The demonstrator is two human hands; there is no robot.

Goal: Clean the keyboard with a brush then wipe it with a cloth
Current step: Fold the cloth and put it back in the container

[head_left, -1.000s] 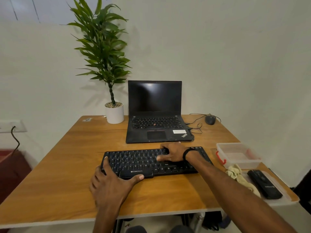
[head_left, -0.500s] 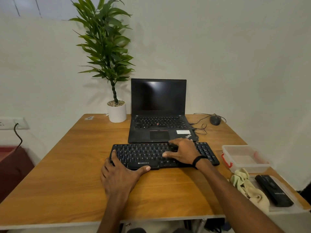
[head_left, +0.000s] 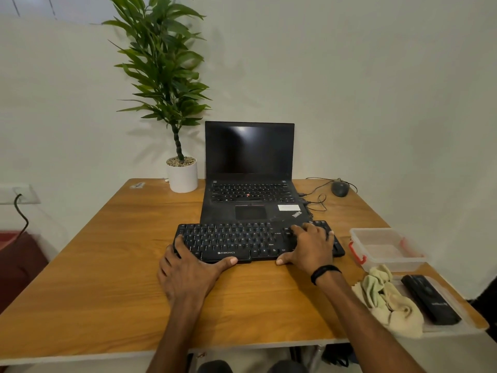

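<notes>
A black keyboard (head_left: 242,239) lies flat on the wooden table (head_left: 107,265), just in front of the laptop. My left hand (head_left: 188,275) clasps its front left corner, thumb along the front edge and fingers around the left end. My right hand (head_left: 309,247) lies over the keyboard's right part, fingers spread across the keys and thumb against the front edge. A crumpled pale yellow-green cloth (head_left: 387,302) sits at the table's right edge. Beside it lies a long black object (head_left: 430,300), possibly the brush; I cannot tell.
An open black laptop (head_left: 250,195) stands behind the keyboard, with a potted plant (head_left: 181,173) to its left and a wired mouse (head_left: 340,188) to its right. A clear plastic box (head_left: 387,261) with red clips sits right of the keyboard.
My right hand slid from the keyboard's middle to its right part. The keyboard now sits closer to the laptop. My left hand kept its hold on the left corner.
</notes>
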